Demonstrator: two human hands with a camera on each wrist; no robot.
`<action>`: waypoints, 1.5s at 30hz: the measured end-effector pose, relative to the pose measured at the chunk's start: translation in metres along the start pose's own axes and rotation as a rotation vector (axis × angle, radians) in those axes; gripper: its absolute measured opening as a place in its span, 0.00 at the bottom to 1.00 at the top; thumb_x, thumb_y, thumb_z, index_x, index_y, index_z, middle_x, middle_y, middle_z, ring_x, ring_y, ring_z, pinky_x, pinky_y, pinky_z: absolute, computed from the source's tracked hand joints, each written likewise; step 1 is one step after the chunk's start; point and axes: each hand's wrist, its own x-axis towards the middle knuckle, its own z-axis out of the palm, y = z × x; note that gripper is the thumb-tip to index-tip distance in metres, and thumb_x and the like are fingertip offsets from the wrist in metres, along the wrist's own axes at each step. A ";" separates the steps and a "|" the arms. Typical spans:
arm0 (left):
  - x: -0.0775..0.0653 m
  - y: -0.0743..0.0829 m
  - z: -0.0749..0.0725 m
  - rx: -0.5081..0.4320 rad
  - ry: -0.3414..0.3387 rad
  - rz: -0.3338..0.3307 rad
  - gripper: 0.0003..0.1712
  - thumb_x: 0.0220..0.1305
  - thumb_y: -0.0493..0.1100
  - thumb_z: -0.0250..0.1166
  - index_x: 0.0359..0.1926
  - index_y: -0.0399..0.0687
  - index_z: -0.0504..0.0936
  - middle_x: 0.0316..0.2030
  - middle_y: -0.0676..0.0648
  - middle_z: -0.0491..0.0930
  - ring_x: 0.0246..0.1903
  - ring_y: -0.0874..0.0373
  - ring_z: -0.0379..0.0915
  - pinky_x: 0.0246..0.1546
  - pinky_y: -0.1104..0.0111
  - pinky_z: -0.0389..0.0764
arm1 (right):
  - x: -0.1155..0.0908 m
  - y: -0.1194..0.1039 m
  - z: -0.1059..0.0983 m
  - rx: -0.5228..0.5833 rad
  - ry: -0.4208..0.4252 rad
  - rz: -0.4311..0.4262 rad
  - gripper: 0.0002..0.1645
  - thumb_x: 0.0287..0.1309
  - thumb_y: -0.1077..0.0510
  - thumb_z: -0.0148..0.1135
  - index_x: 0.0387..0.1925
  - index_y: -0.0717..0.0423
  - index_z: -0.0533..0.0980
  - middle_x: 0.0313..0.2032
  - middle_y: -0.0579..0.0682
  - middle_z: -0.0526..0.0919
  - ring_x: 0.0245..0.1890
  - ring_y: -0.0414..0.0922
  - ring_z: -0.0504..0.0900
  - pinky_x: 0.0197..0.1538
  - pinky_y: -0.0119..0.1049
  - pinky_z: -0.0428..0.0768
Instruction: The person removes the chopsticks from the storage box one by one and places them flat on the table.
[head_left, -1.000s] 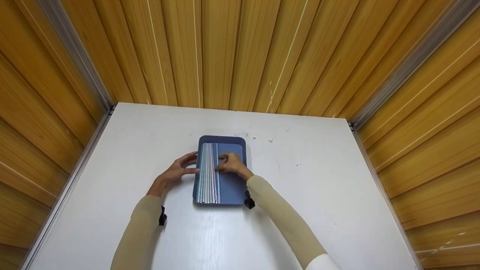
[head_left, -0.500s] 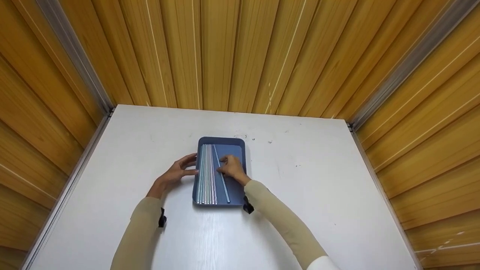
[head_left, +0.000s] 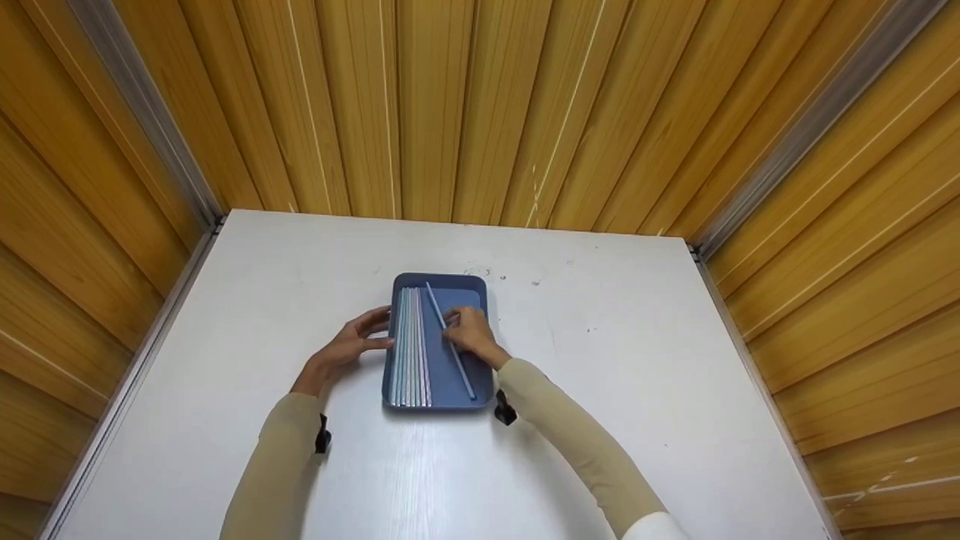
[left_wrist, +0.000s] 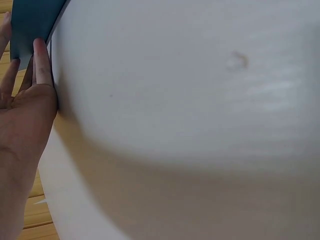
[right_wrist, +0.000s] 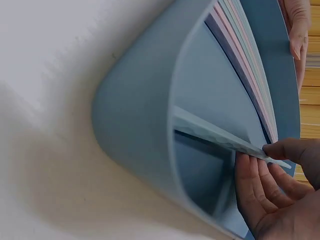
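Observation:
A blue rectangular tray (head_left: 445, 386) lies on the white table. My right hand (head_left: 471, 330) is over its right half and pinches a pale blue straw (head_left: 463, 371) between thumb and fingers. In the right wrist view this straw (right_wrist: 210, 132) slants across the tray, raised off its floor at one end. Several pastel straws (head_left: 409, 349), pink, green and white, lie side by side along the tray's left wall. My left hand (head_left: 349, 345) rests at the tray's outer left side, its fingers extended; the left wrist view shows those fingers (left_wrist: 42, 62) against the tray wall (left_wrist: 35, 25).
The white table (head_left: 600, 390) carries small marks beyond the tray. Wood-patterned panels (head_left: 435, 112) rise behind the table and along both sides, joined by grey metal posts (head_left: 142, 97).
My right hand has drawn one straw away from the row to the right and tilted it; its near end now sits near the tray's right wall. The left hand has stayed in place.

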 end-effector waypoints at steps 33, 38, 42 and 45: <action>0.000 0.000 0.002 0.026 0.026 -0.046 0.46 0.66 0.38 0.71 0.79 0.44 0.57 0.76 0.37 0.62 0.74 0.41 0.61 0.70 0.57 0.72 | -0.029 0.005 -0.078 0.080 -0.074 -0.150 0.22 0.60 0.67 0.67 0.56 0.70 0.80 0.35 0.68 0.88 0.28 0.62 0.89 0.25 0.41 0.87; 0.001 -0.001 0.002 0.032 0.019 -0.039 0.46 0.66 0.38 0.70 0.79 0.44 0.57 0.76 0.36 0.62 0.75 0.40 0.60 0.73 0.53 0.69 | -0.034 0.014 -0.089 0.089 -0.072 -0.114 0.22 0.63 0.67 0.66 0.58 0.69 0.80 0.36 0.69 0.88 0.33 0.62 0.90 0.24 0.38 0.87; 0.001 -0.001 0.002 0.029 0.018 -0.032 0.45 0.66 0.37 0.70 0.79 0.43 0.57 0.76 0.36 0.61 0.75 0.40 0.59 0.72 0.54 0.69 | -0.036 0.021 -0.096 0.087 -0.051 -0.108 0.22 0.63 0.67 0.65 0.57 0.71 0.79 0.35 0.69 0.88 0.33 0.63 0.89 0.24 0.37 0.86; 0.001 -0.001 0.000 0.024 0.016 -0.030 0.45 0.66 0.36 0.70 0.79 0.43 0.57 0.76 0.36 0.61 0.75 0.40 0.59 0.70 0.59 0.72 | -0.037 0.026 -0.100 0.094 -0.033 -0.099 0.21 0.62 0.67 0.65 0.57 0.72 0.79 0.35 0.69 0.88 0.33 0.63 0.89 0.23 0.36 0.86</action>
